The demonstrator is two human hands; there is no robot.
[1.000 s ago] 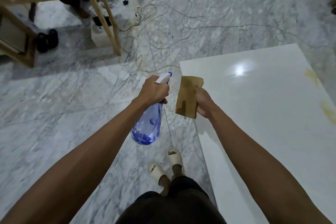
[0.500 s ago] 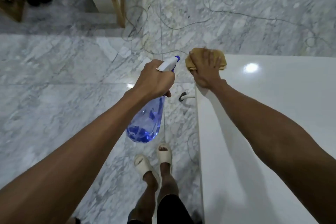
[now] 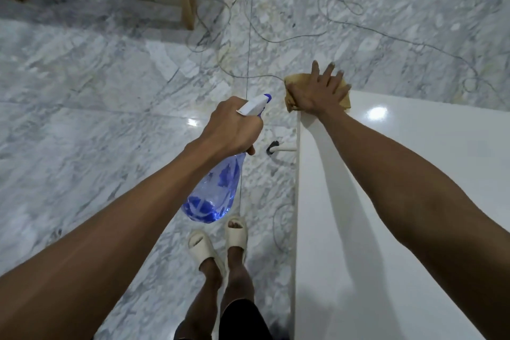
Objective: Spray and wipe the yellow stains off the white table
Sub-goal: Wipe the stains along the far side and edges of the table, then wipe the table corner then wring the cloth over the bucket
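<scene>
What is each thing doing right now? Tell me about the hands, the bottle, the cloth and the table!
Left hand: grips the spray bottle's neck.
Spray bottle: held over the floor, hanging down, some blue liquid inside.
Right hand: fingers spread flat, pressing the cloth.
Cloth: bunched on the table's far corner.
White table: shiny, no stains in view.

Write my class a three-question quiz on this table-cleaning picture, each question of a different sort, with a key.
1. True or false: the right hand presses the tan cloth flat on the corner of the glossy white table.
2. Which hand grips the clear blue plastic spray bottle? A) left hand B) right hand C) neither
3. Fill in: the bottle hangs over the grey marble ____, not over the table.

Key: 1 true; 2 A; 3 floor.
</scene>
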